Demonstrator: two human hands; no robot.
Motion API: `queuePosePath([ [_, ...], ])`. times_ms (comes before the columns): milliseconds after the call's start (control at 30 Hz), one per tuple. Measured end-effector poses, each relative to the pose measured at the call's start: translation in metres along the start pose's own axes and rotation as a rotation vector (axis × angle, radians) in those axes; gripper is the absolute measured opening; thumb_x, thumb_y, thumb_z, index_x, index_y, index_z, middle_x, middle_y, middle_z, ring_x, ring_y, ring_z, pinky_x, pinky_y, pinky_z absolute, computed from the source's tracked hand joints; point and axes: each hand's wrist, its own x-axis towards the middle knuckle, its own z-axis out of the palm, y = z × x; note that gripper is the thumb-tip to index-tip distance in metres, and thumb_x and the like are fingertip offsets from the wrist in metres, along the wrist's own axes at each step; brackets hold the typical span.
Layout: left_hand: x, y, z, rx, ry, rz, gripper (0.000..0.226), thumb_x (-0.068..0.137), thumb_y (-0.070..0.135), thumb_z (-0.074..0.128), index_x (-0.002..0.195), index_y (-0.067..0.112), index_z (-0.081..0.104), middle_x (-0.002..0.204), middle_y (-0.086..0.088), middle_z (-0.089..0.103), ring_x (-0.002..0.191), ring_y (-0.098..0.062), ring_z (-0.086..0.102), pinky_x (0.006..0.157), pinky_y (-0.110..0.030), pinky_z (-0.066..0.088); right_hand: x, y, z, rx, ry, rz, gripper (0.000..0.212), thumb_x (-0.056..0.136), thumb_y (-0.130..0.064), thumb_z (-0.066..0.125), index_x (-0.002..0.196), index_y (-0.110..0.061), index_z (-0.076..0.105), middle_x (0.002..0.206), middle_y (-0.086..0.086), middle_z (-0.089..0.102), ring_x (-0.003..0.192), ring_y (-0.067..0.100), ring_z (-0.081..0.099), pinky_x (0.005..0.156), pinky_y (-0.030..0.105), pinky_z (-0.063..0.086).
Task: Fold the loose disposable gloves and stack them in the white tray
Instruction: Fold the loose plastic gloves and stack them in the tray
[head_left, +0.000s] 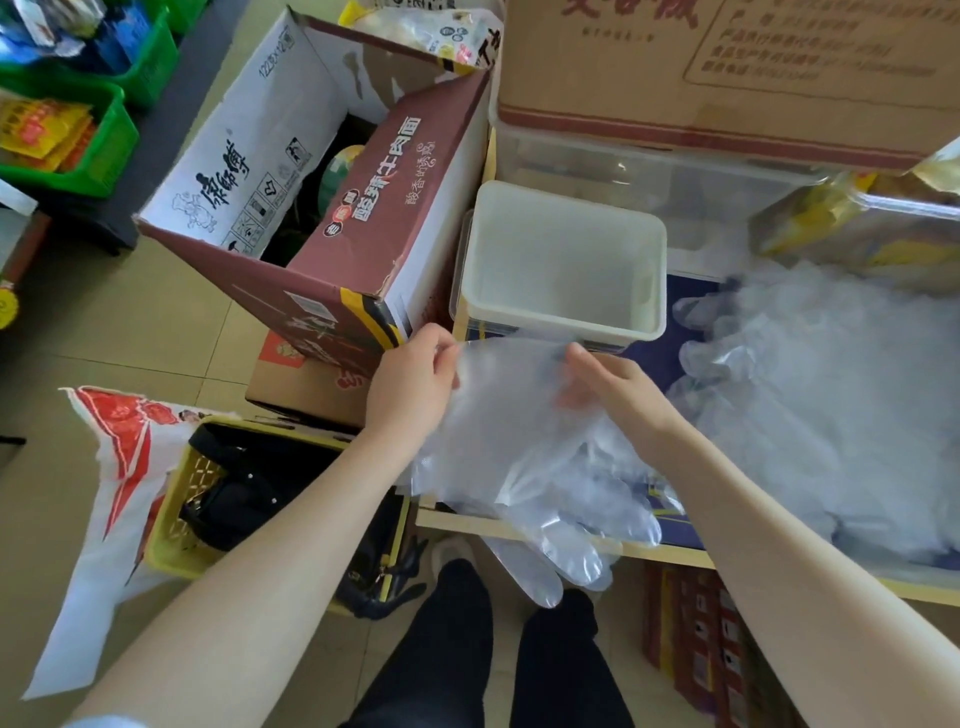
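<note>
A clear disposable glove (524, 447) hangs between both my hands, its cuff up and its fingers drooping past the shelf edge. My left hand (413, 382) pinches the cuff's left corner. My right hand (610, 387) grips the cuff's right side. Just beyond the hands stands the white tray (652, 283), with nothing visible inside. A loose heap of clear gloves (810, 405) lies on the shelf to the right.
An open noodle carton (322, 171) stands left of the tray. A big cardboard box (727, 67) sits on a clear plastic bin (623, 161) behind it. A yellow crate (171, 525) with a black bag and a white sack (109, 499) are on the floor at left.
</note>
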Motion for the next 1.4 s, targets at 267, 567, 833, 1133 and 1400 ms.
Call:
queuePosePath([
  [267,-0.007,0.015,-0.015,-0.365,-0.247,-0.122,0.015,0.097,0.024,0.046,0.089,0.021,0.058,0.050,0.010,0.057,0.048,-0.010,0.044,0.044,-0.013,0.035,-0.013,-0.014,-0.040,0.462,-0.438,-0.047,0.024,0.065,-0.024,0.080,0.065,-0.014,0.059,0.054,-0.007,0.052,0.048,0.005,0.049,0.050,0.014,0.042],
  [567,0.009,-0.017,0.008,0.440,0.020,0.237,0.023,0.099,0.025,0.040,0.100,0.008,0.055,0.068,-0.007,0.059,0.053,-0.027,0.048,0.042,-0.026,0.023,0.004,0.012,-0.015,-0.791,0.191,0.026,0.022,0.081,-0.027,0.065,0.099,-0.016,0.060,0.092,0.004,0.061,0.087,0.027,0.057,0.075,0.037,0.046],
  [833,0.007,-0.028,-0.003,0.229,0.009,0.573,0.036,0.091,0.038,0.041,0.087,0.009,0.063,0.057,-0.002,0.059,0.045,-0.024,0.054,0.039,-0.026,0.037,-0.027,0.013,0.011,-0.825,0.172,-0.168,0.042,0.090,-0.047,0.050,0.121,-0.019,0.050,0.117,-0.001,0.056,0.110,0.023,0.050,0.093,0.035,0.034],
  [1133,0.002,-0.039,-0.004,0.158,0.065,0.684,0.024,0.095,0.044,0.037,0.095,0.024,0.050,0.067,-0.004,0.067,0.054,-0.024,0.062,0.044,-0.027,0.047,0.008,-0.010,0.038,-0.864,-0.081,-0.661,0.038,0.088,-0.023,0.054,0.125,-0.017,0.056,0.113,0.001,0.065,0.119,0.031,0.044,0.101,0.041,0.026],
  [1400,0.011,-0.038,-0.001,0.296,0.151,0.595,0.032,0.092,0.031,0.043,0.087,0.008,0.066,0.056,-0.002,0.061,0.042,-0.021,0.055,0.036,-0.022,0.036,0.015,0.007,0.027,-1.090,0.441,-0.512,0.015,0.075,-0.015,0.059,0.064,-0.006,0.057,0.060,0.008,0.059,0.057,0.031,0.056,0.049,0.025,0.028],
])
